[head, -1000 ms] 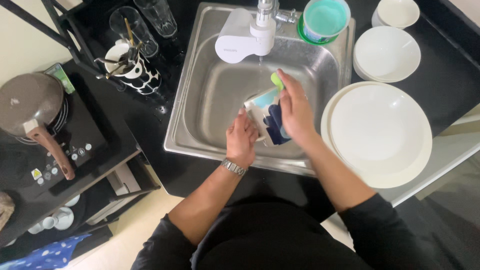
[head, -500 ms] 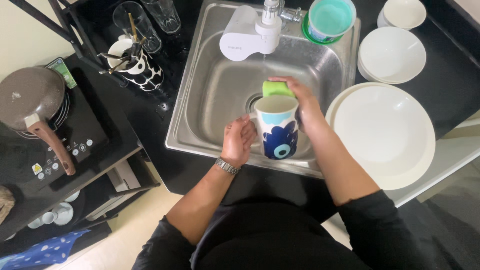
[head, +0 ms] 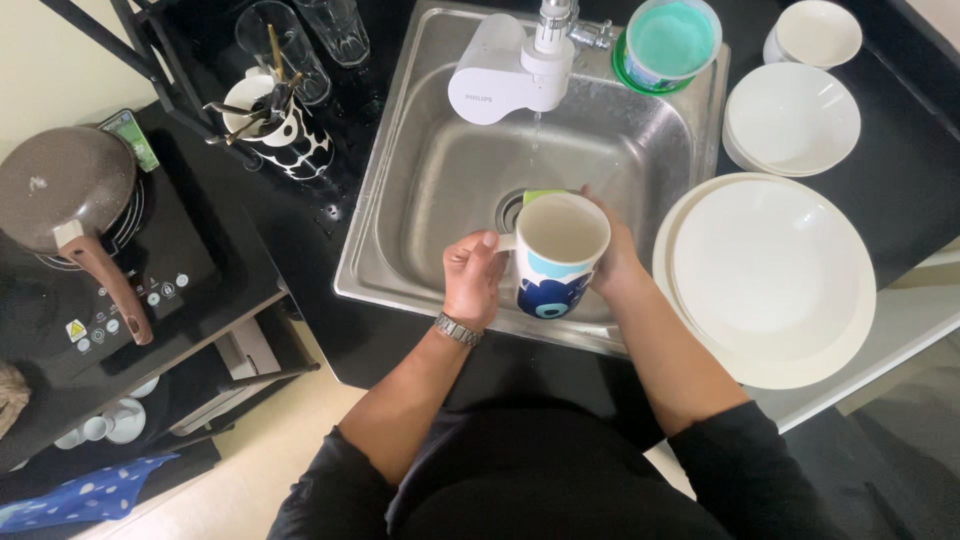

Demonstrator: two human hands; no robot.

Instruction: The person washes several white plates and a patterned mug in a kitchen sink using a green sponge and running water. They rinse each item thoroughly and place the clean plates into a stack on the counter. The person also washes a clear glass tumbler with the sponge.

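I hold a white mug (head: pixel 556 255) with a blue and turquoise pattern upright over the steel sink (head: pixel 440 180). My left hand (head: pixel 472 278) grips its handle side. My right hand (head: pixel 612 262) wraps the mug's far side and presses a green sponge (head: pixel 538 196) against its rim. A thin stream of water falls from the white tap (head: pixel 510 65) just behind the mug.
Stacked white plates (head: pixel 770 280) lie right of the sink, with white bowls (head: pixel 790 118) behind them. A tub of green dish paste (head: pixel 668 42) sits at the sink's back rim. At left stand a patterned utensil cup (head: pixel 275 128), glasses (head: pixel 330 30) and a pan (head: pixel 65 195) on a hob.
The mug has turned from lying tilted in my hands to standing upright with its mouth up. The sponge moved from the mug's side to behind its rim.
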